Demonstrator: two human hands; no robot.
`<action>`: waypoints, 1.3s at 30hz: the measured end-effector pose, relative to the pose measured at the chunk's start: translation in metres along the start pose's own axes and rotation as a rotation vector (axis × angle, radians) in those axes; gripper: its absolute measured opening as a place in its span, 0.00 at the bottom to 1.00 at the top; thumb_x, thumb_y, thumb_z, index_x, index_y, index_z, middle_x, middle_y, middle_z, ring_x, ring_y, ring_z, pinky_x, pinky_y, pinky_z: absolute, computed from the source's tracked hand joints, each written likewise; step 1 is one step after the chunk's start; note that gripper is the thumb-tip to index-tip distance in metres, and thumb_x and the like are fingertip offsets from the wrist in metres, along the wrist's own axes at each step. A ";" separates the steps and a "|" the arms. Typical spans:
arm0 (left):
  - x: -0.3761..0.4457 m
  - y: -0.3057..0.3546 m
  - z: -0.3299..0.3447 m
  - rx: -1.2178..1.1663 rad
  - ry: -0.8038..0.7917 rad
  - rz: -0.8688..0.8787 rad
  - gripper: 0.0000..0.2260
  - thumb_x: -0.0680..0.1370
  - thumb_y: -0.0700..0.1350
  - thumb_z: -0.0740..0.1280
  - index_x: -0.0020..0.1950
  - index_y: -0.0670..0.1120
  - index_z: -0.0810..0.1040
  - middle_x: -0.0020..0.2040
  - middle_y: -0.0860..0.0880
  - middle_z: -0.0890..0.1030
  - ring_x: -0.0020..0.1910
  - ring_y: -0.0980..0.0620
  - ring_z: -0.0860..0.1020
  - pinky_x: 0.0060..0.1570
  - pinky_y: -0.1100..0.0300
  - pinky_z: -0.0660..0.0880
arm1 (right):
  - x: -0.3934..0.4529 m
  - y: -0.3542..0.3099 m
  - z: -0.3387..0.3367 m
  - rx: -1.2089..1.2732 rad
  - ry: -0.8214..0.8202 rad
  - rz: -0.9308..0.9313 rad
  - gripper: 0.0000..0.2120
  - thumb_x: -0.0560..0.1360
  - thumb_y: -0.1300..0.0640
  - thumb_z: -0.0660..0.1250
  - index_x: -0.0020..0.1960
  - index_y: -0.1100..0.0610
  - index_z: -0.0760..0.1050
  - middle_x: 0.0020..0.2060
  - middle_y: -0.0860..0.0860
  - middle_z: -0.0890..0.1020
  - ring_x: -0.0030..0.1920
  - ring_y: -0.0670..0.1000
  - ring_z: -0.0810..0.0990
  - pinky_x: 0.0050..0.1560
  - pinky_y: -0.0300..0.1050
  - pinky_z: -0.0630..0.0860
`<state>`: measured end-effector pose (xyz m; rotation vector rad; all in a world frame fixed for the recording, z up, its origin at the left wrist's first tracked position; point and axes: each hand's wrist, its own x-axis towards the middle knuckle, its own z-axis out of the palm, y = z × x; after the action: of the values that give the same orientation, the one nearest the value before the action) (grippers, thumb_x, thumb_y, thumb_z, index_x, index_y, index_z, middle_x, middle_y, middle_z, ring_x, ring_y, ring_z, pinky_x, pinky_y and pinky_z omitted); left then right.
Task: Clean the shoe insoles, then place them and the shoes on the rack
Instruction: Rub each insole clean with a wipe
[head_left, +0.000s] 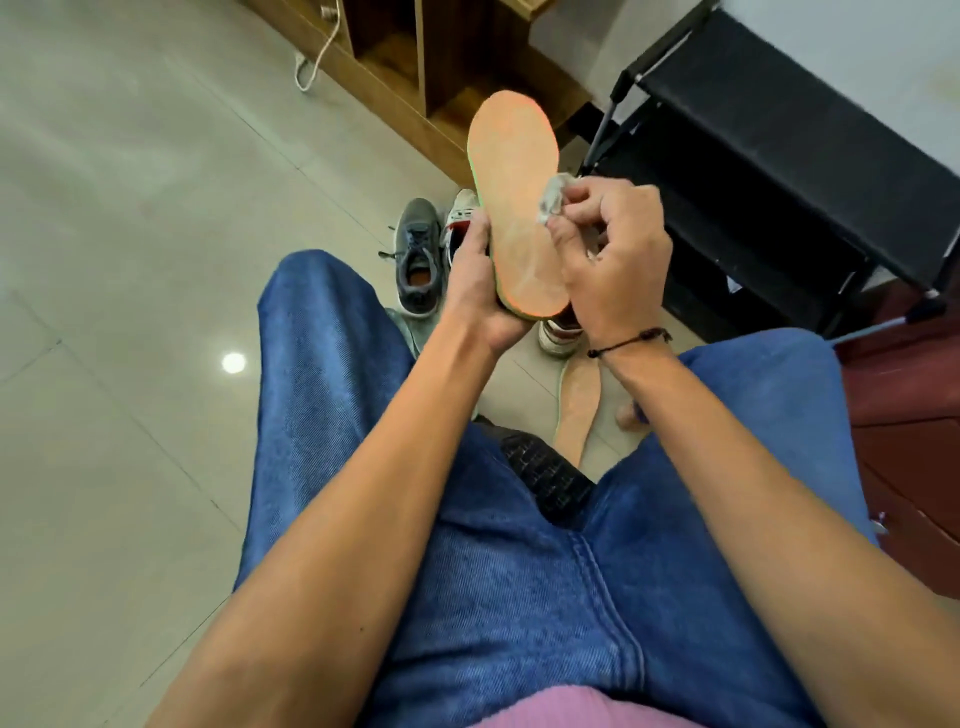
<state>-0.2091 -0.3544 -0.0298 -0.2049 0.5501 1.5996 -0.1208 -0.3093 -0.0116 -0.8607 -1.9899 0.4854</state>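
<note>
Left hand (475, 280) only grips the orange insole (519, 208) by its heel, up above the shoes and just left of the black rack (779, 171), while the right hand (613, 249) pinches a small wipe (551, 200) against it, so a hard scrub could probably bend it or flip it onto the floor.
</note>
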 end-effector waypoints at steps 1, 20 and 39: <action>-0.002 0.000 0.001 0.000 -0.008 0.004 0.25 0.81 0.58 0.50 0.56 0.40 0.76 0.50 0.42 0.80 0.49 0.46 0.78 0.57 0.53 0.74 | 0.002 -0.002 -0.001 -0.013 -0.026 -0.033 0.05 0.68 0.62 0.69 0.39 0.65 0.75 0.43 0.55 0.82 0.45 0.53 0.75 0.45 0.43 0.71; -0.002 0.010 -0.013 -0.129 -0.136 -0.039 0.25 0.81 0.58 0.51 0.53 0.38 0.77 0.49 0.41 0.79 0.49 0.47 0.77 0.53 0.56 0.75 | 0.008 -0.031 0.016 -0.201 -0.584 -0.051 0.08 0.68 0.62 0.60 0.43 0.63 0.76 0.41 0.59 0.79 0.43 0.59 0.77 0.46 0.50 0.73; 0.000 0.017 -0.016 -0.161 -0.166 -0.037 0.20 0.79 0.52 0.54 0.46 0.39 0.79 0.43 0.42 0.80 0.42 0.47 0.80 0.46 0.57 0.78 | 0.022 -0.037 0.020 -0.312 -0.681 -0.084 0.10 0.69 0.63 0.62 0.43 0.60 0.81 0.44 0.60 0.81 0.46 0.60 0.78 0.45 0.48 0.71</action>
<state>-0.2287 -0.3619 -0.0397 -0.1996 0.2886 1.6090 -0.1603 -0.3184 0.0132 -0.8637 -2.7712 0.4645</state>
